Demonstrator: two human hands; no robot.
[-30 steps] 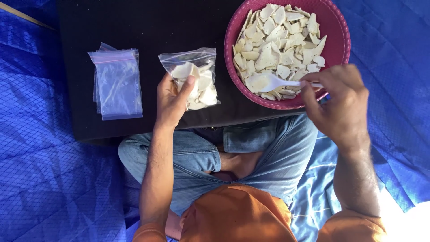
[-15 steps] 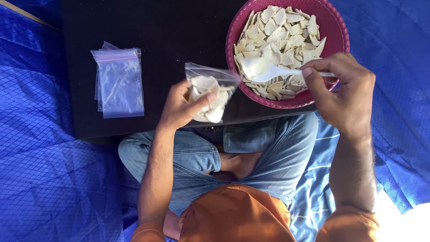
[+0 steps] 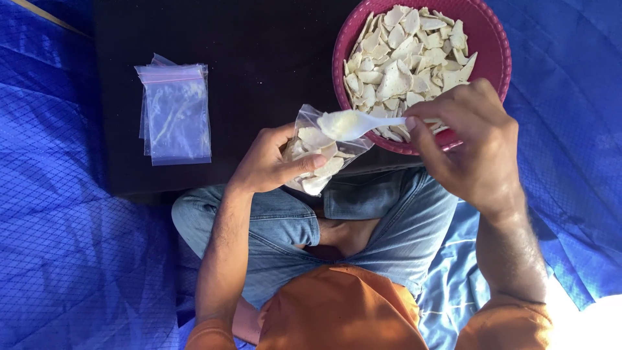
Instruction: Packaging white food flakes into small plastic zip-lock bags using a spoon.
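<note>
We count one magenta bowl (image 3: 495, 61) at one o'clock, heaped with pale chips (image 3: 405, 61) too many to number. One white spoon (image 3: 353, 123), one part-filled clear bag (image 3: 317, 155) near centre, one stack of empty bags (image 3: 175, 113) at ten o'clock, two hands.

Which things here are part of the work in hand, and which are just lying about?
In use: left hand holding small clear bag of pale chips; right hand holding white spoon; red bowl of chips.
Lying about: stack of empty bags, black board, blue tarp.
</note>
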